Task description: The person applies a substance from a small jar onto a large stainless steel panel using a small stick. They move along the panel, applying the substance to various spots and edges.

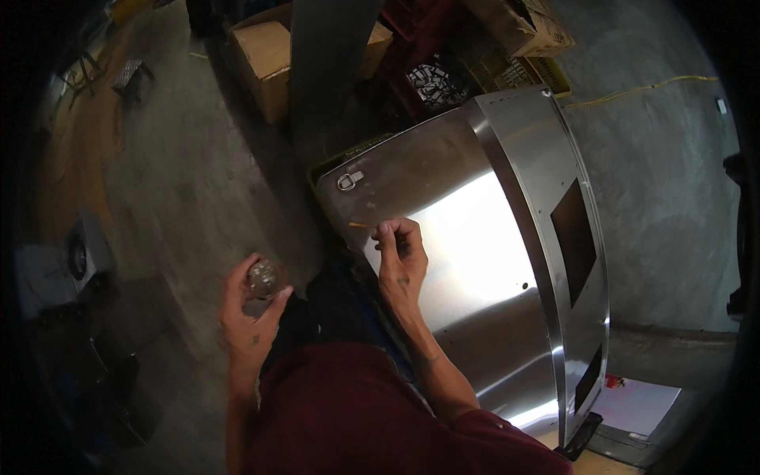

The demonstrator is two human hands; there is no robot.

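Note:
My left hand [247,317] is curled around a small round see-through container [265,275], held out over the floor. What is inside the container is too small to tell. Above the near left corner of a large shiny sheet-metal cabinet [443,186], my right hand [402,255] pinches a thin orange-yellow stick [358,225] between thumb and fingers. The stick's tip points left, and its exact kind cannot be made out. A small metal ring latch [348,181] sits on the panel, just beyond the stick and apart from it.
Rectangular cut-outs [573,241] open in the cabinet's right side. Behind it stand a red crate of metal pieces [431,85], a yellow crate [514,73] and cardboard boxes [265,55]. A yellow cable [641,89] runs along the floor at right. A fan-like unit [79,257] stands left.

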